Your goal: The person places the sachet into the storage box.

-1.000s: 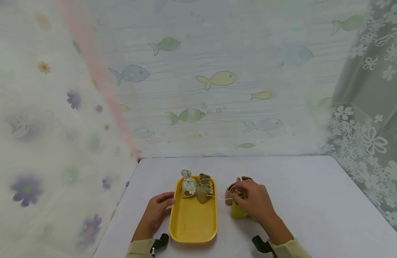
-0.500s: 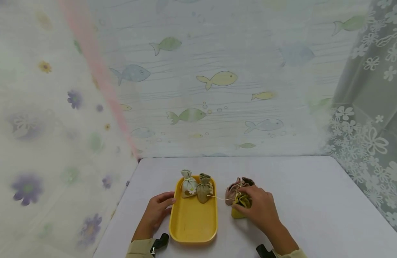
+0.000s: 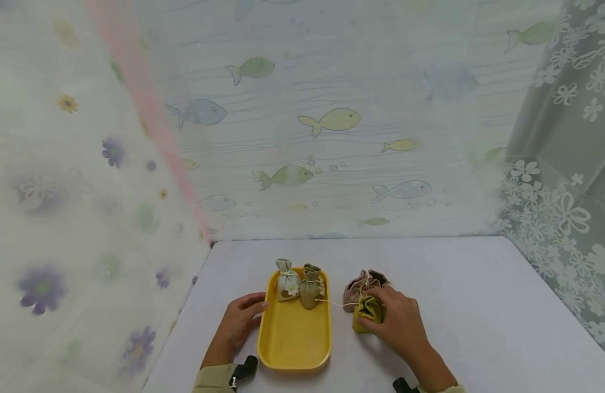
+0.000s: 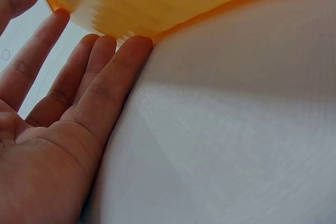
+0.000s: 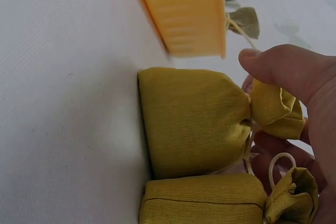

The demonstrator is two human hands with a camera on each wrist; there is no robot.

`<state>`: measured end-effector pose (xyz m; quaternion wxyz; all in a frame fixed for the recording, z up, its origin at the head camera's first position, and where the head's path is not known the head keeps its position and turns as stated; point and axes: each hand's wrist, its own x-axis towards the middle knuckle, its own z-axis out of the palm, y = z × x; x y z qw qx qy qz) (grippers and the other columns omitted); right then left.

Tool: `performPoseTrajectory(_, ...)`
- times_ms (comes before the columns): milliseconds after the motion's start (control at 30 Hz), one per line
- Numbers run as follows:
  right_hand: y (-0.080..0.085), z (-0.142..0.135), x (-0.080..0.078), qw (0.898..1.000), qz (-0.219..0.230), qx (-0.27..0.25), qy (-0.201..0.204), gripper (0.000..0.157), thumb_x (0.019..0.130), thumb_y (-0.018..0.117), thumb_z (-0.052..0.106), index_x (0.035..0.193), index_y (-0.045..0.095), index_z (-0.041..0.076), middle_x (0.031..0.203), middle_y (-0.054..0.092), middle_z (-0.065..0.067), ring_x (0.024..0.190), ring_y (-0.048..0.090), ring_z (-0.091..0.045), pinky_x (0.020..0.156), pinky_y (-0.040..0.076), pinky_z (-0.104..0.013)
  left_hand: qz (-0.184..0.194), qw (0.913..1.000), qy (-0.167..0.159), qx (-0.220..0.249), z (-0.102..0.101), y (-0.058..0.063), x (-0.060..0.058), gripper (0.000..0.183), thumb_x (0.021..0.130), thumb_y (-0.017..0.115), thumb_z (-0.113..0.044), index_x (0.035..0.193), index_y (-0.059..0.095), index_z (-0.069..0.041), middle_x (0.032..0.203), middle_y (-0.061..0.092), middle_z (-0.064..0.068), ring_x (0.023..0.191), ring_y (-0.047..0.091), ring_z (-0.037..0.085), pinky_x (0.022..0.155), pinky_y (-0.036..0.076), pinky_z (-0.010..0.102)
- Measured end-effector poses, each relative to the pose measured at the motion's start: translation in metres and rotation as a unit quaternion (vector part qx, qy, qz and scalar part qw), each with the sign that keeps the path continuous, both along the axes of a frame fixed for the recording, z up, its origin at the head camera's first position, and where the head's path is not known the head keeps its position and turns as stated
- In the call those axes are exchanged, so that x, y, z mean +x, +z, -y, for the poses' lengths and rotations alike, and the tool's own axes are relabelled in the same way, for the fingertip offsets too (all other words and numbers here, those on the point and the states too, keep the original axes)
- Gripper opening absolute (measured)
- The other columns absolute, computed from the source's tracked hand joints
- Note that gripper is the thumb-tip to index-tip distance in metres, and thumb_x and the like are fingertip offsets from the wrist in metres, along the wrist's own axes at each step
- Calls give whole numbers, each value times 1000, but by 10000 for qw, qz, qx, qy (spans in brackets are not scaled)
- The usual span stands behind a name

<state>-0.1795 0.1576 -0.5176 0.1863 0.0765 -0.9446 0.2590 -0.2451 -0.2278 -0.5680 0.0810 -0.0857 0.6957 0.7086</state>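
At the yellow tray's (image 3: 294, 349) left side, my left hand (image 3: 237, 323) touches the wall with its fingertips; the left wrist view shows fairly straight fingers (image 4: 107, 85) against it. My right hand (image 3: 400, 322) is curved around the gathered top of a yellow-green drawstring pouch (image 5: 194, 119), which stands on the table. Thumb (image 5: 289, 66) and fingers lie on opposite sides of that top; how tightly they press is unclear. A second yellow-green pouch (image 5: 205, 203) stands beside it, hidden by my hand in the head view. Brownish-pink pouches (image 3: 352, 292) stand just behind.
Inside the tray's far end sit a pale pouch (image 3: 287, 284) with a white flower and an olive pouch (image 3: 310, 292). A thin cord (image 3: 335, 301) runs from the olive one toward the right-hand group. White cloth (image 3: 479, 311) covers the table, with patterned curtains (image 3: 331, 164) around it.
My right hand has shifted slightly right and nearer, uncovering the brownish-pink pouches. Its thumb and index finger have spread around the yellow-green pouch's top. The left hand and tray stay put.
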Motion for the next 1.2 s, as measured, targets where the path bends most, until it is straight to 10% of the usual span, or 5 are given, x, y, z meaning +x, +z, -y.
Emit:
performPoseTrajectory(400,-5,-2,-1,9998,92,-83,-122,68,66,96,47,124,71,20,119,75,0,104,70,-26,83,52,-55,8,10000,-49,-27,-1,0,2,51,90,82,-26,134,67,-4,138,65,14,115,68,24,93,62,40)
performPoseTrajectory(1200,-5,-3,-6,9966,-447,-692,-70,30,74,94,27,98,79,18,97,79,5,91,74,-21,82,58,-53,31,10000,-52,8,2,1,1,50,90,81,-24,133,67,-3,136,65,15,116,68,25,93,62,40)
